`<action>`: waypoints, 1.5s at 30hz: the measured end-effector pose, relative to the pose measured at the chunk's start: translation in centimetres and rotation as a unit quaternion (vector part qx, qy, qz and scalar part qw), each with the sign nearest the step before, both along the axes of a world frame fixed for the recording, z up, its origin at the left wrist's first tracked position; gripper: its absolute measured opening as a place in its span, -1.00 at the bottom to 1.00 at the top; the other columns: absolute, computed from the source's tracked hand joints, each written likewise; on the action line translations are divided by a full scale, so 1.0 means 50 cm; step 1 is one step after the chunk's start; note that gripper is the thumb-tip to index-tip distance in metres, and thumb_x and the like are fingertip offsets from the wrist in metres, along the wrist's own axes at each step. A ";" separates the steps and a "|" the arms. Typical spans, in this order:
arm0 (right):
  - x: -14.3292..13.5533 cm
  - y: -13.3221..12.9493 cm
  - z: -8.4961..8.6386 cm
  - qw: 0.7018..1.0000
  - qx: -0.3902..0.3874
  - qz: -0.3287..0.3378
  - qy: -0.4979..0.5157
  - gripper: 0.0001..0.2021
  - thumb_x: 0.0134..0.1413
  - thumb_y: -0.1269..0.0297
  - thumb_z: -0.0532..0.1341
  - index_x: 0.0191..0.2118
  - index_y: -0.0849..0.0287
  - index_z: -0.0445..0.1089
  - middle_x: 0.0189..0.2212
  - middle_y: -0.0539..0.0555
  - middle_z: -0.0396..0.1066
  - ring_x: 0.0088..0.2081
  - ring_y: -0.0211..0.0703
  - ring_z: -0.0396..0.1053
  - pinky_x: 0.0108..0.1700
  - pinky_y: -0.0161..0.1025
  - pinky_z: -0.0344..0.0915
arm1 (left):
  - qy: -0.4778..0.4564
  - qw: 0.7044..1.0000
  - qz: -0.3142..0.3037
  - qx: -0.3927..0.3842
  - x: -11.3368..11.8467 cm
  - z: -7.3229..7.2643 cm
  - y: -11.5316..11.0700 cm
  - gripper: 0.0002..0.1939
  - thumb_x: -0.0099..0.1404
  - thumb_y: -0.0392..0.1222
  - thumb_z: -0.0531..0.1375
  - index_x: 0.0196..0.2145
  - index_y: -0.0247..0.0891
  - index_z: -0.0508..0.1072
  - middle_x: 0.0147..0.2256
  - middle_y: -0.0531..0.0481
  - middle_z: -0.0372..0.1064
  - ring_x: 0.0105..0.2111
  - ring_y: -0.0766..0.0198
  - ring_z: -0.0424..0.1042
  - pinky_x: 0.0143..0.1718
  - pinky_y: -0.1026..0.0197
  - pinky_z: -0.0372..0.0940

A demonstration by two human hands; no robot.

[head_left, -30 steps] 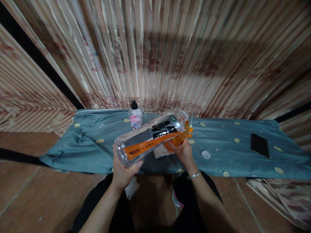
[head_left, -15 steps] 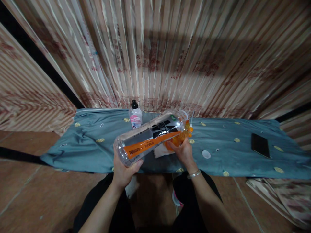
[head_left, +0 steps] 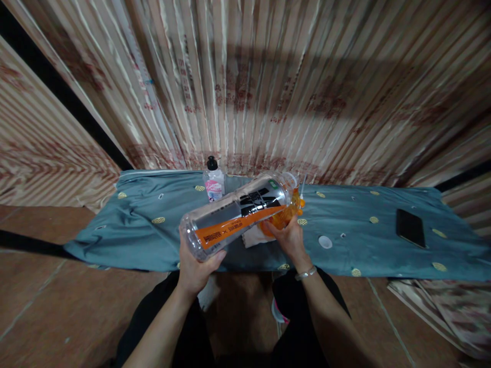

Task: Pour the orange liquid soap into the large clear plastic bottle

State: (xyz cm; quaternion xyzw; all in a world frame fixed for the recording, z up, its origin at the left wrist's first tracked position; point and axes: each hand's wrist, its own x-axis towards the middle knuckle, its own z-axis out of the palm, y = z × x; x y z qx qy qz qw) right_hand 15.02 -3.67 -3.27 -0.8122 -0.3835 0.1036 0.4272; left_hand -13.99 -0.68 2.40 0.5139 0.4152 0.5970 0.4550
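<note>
My left hand (head_left: 196,269) is wrapped round the base of a large clear plastic bottle (head_left: 230,212) with an orange, black and silver label. The bottle is tilted, its mouth lower-set behind the label and pointing right. Below that mouth, my right hand (head_left: 290,236) grips a translucent orange bottle (head_left: 284,217), partly hidden by the fingers and the large bottle. Whether liquid passes between them I cannot tell. Beside the orange bottle stands a thin pale tube (head_left: 304,185) with an orange piece at its lower end. A white cloth (head_left: 258,236) lies beneath.
Behind the large bottle stands a clear bottle with a black top (head_left: 214,184). On the blue-green covered surface (head_left: 368,250) lie a round white cap (head_left: 325,242) and a dark flat device (head_left: 410,228). A pleated curtain (head_left: 245,92) hangs behind.
Both hands and bottles keep almost the same pose. The view has shifted very slightly; nothing is visibly taken up or let go.
</note>
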 end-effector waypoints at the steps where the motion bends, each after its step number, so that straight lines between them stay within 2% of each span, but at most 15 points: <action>1: 0.001 0.000 0.002 1.000 -0.005 0.001 0.001 -0.12 -0.08 -0.42 0.58 0.16 0.10 0.40 -0.05 0.35 0.76 0.02 0.48 0.78 0.00 0.18 0.69 | -0.002 1.000 0.000 0.000 0.000 0.000 0.000 -0.06 -0.13 0.35 0.73 0.07 -0.19 0.59 0.07 -0.34 0.77 0.08 -0.37 0.78 0.27 -0.32 0.64; 6: 0.006 -0.003 0.004 1.000 -0.012 0.009 0.014 -0.16 -0.10 -0.35 0.61 0.14 0.07 0.40 -0.03 0.37 0.77 0.03 0.49 0.78 0.02 0.21 0.70 | -0.015 1.000 0.009 -0.004 0.002 0.001 -0.001 -0.05 -0.17 0.33 0.74 0.06 -0.20 0.61 0.05 -0.33 0.77 0.08 -0.38 0.78 0.28 -0.33 0.64; 11: 0.007 -0.005 0.004 1.000 -0.004 0.019 0.011 -0.13 -0.09 -0.39 0.61 0.17 0.07 0.40 0.00 0.38 0.77 0.07 0.51 0.77 0.05 0.22 0.70 | -0.017 1.000 0.002 0.002 0.003 0.002 0.000 -0.09 -0.14 0.31 0.74 0.05 -0.19 0.61 0.00 -0.30 0.76 0.05 -0.36 0.78 0.22 -0.32 0.65; 14: 0.005 -0.003 0.006 1.000 -0.011 0.010 0.007 -0.06 -0.14 -0.43 0.62 0.18 0.09 0.40 -0.01 0.41 0.77 0.09 0.54 0.77 0.04 0.19 0.69 | -0.003 1.000 0.005 0.006 -0.001 -0.001 0.003 -0.12 -0.12 0.36 0.72 0.00 -0.18 0.61 -0.02 -0.27 0.73 0.12 -0.40 0.75 0.32 -0.36 0.59; 17: 0.004 -0.002 0.009 1.000 -0.014 0.009 0.009 -0.08 -0.10 -0.41 0.60 0.21 0.09 0.40 0.01 0.38 0.77 0.09 0.51 0.77 0.05 0.20 0.69 | 0.018 1.000 0.006 0.011 -0.006 -0.005 0.005 -0.10 -0.10 0.41 0.70 0.02 -0.18 0.61 -0.02 -0.26 0.71 0.15 -0.41 0.73 0.40 -0.40 0.52; 20: 0.002 -0.002 0.010 1.000 -0.013 0.013 0.015 -0.14 -0.04 -0.35 0.58 0.22 0.08 0.40 0.04 0.33 0.77 0.08 0.45 0.77 0.07 0.20 0.69 | 0.028 0.999 0.006 0.018 -0.007 -0.007 0.004 -0.11 -0.08 0.43 0.69 0.01 -0.19 0.60 -0.04 -0.26 0.71 0.10 -0.39 0.73 0.36 -0.41 0.55; 26: -0.003 -0.002 0.013 0.999 0.011 0.011 0.034 -0.21 -0.08 -0.26 0.61 0.16 0.04 0.41 0.01 0.33 0.77 0.08 0.44 0.77 0.09 0.21 0.69 | 0.027 1.000 0.000 0.006 -0.008 -0.004 0.000 -0.19 -0.07 0.42 0.69 -0.07 -0.17 0.61 -0.08 -0.24 0.73 0.07 -0.37 0.75 0.28 -0.37 0.60; 30: -0.008 -0.002 0.021 0.999 0.008 0.009 0.033 -0.23 -0.04 -0.23 0.60 0.17 0.07 0.41 0.02 0.33 0.77 0.09 0.42 0.77 0.11 0.21 0.68 | 0.029 1.000 0.001 -0.004 -0.009 0.000 0.000 -0.12 -0.11 0.47 0.69 -0.04 -0.17 0.63 -0.02 -0.27 0.77 0.05 -0.35 0.76 0.27 -0.36 0.62; 34: -0.011 -0.006 0.031 1.000 -0.014 0.004 0.026 -0.24 0.00 -0.20 0.60 0.18 0.10 0.41 0.00 0.34 0.76 0.09 0.43 0.77 0.10 0.19 0.68 | 0.026 1.000 0.005 0.000 -0.009 0.007 -0.002 -0.11 -0.11 0.49 0.68 -0.03 -0.16 0.63 -0.05 -0.26 0.78 0.02 -0.34 0.77 0.26 -0.35 0.64; 39: -0.013 -0.013 0.036 0.999 -0.001 0.028 0.024 -0.29 0.10 -0.27 0.55 0.15 0.12 0.44 -0.03 0.34 0.74 0.10 0.48 0.76 0.09 0.17 0.67 | 0.007 1.000 0.002 0.006 -0.006 0.013 -0.005 -0.16 -0.11 0.45 0.69 -0.08 -0.15 0.62 -0.08 -0.27 0.79 -0.10 -0.30 0.79 0.03 -0.27 0.73; 45: -0.009 -0.011 0.026 0.998 0.035 0.031 0.033 -0.21 0.00 -0.48 0.56 0.08 0.03 0.44 -0.10 0.27 0.77 -0.02 0.40 0.79 0.01 0.21 0.72 | 0.029 0.999 -0.005 0.010 -0.006 0.023 -0.009 -0.16 -0.08 0.43 0.68 -0.01 -0.13 0.65 -0.11 -0.19 0.79 -0.12 -0.26 0.78 0.04 -0.25 0.72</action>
